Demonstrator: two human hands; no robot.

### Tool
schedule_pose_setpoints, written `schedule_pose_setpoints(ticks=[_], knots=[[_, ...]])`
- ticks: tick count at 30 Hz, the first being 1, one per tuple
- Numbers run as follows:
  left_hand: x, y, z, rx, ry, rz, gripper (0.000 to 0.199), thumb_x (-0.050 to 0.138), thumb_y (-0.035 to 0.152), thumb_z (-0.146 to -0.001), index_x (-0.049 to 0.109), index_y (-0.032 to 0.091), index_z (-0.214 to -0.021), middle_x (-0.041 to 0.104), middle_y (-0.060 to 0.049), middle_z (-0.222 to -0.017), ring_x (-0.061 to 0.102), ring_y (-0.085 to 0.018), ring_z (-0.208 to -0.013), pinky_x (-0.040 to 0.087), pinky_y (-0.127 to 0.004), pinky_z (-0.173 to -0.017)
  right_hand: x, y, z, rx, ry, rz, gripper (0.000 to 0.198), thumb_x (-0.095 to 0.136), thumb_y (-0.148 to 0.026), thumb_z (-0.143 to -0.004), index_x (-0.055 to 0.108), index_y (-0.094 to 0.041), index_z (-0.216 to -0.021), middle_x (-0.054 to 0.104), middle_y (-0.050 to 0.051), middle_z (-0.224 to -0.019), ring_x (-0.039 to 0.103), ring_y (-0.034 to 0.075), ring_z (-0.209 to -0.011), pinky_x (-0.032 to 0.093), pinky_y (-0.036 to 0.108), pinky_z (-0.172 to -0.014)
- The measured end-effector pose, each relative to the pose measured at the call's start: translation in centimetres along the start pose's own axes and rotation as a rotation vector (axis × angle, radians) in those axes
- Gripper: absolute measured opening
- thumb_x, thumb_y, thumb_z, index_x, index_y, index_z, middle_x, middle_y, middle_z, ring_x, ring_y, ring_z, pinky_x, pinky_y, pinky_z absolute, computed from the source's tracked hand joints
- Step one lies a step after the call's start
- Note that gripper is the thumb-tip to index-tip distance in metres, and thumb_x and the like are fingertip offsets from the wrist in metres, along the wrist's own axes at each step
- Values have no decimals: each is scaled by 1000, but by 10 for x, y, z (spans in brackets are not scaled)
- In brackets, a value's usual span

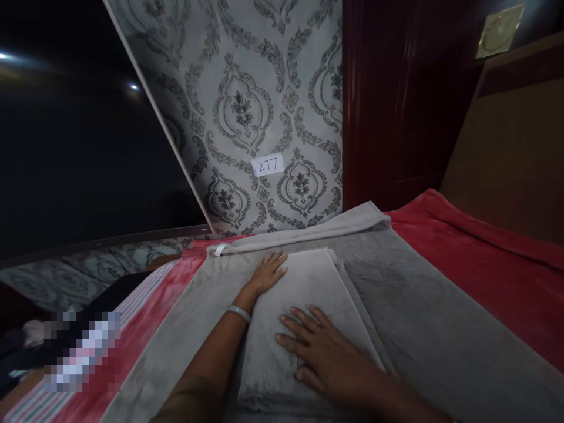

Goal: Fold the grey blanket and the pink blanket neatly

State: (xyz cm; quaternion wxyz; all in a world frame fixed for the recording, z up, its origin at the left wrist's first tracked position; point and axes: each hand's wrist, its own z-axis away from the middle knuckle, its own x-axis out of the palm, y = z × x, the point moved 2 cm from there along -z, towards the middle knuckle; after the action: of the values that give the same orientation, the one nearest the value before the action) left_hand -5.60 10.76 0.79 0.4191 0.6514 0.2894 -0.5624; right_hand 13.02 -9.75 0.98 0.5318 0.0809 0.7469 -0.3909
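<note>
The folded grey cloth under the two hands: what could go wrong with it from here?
The left hand and right hand lie spread on the folded grey cloth, so a sideways push might skew its layers. The larger grey cloth beneath could wrinkle too, since the folded one rests directly on it.

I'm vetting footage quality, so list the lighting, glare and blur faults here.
Head view: dim light, with the folded blanket paler at its far end; head view, left: glare spots on the dark screen; head view, lower left: a mosaic patch hides detail; head view, right: the wall plate and right forearm look soft.
</note>
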Motion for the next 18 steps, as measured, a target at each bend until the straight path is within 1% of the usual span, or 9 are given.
schedule_pose_setpoints(ticks=[4, 6, 9, 11, 12, 13, 15, 18], knots=[[2, -1, 1, -74, 50, 18, 60, 33, 44, -101, 33, 18, -155, 26, -8, -165, 14, -21, -154, 10, -40, -125, -1, 0, 0, 7, -4, 14, 62, 53, -40, -97, 34, -36, -155, 19, 1, -165, 7, 26, -153, 0, 56, -123], [0, 1, 4, -173, 98, 21, 62, 33, 42, -101, 29, 13, -156, 24, -12, -165, 15, -22, -154, 13, -40, -125, -1, 0, -1, -1, 7, 25, 62, 54, -41, -97, 34, -36, -155, 20, 1, -165, 8, 25, -153, 0, 56, -123], [-8, 6, 12, -376, 142, 23, 65, 32, 43, -100, 24, 12, -157, 19, -17, -165, 16, -27, -154, 16, -50, -123, -1, 1, -1, -7, 23, 44, 62, 55, -42, -96, 35, -35, -155, 22, 2, -164, 11, 25, -153, 2, 56, -123], [-14, 14, 21, -447, 141, 5, 67, 33, 45, -99, 24, 12, -157, 17, -20, -165, 16, -31, -153, 16, -57, -121, -1, -1, 0, -7, 32, 57, 61, 55, -42, -96, 37, -34, -154, 24, 2, -164, 12, 25, -153, 3, 56, -123], [-17, 20, 26, -445, 138, -8, 67, 34, 46, -99, 26, 11, -156, 16, -20, -165, 15, -32, -153, 15, -59, -121, -1, -2, 0, -6, 40, 63, 60, 54, -42, -96, 38, -33, -154, 25, 3, -163, 13, 25, -152, 4, 56, -123], [-19, 26, 33, -413, 134, -23, 67, 35, 46, -98, 29, 11, -155, 16, -20, -165, 14, -33, -153, 15, -59, -121, -2, -3, 0, -5, 50, 68, 60, 54, -43, -96, 39, -32, -153, 26, 3, -163, 13, 25, -152, 5, 56, -123], [-17, 40, 51, -288, 115, -44, 66, 39, 45, -97, 33, 12, -154, 16, -19, -165, 13, -31, -154, 14, -56, -122, -3, -3, -1, -3, 71, 72, 57, 54, -44, -96, 44, -30, -151, 32, 5, -161, 18, 25, -152, 9, 54, -123], [-3, 56, 83, -80, 70, -47, 63, 41, 44, -97, 35, 17, -154, 23, -14, -165, 16, -27, -154, 14, -54, -123, -8, 7, -3, 42, 130, 94, 51, 53, -36, -97, 51, -25, -146, 44, 9, -154, 32, 25, -147, 18, 51, -123]])
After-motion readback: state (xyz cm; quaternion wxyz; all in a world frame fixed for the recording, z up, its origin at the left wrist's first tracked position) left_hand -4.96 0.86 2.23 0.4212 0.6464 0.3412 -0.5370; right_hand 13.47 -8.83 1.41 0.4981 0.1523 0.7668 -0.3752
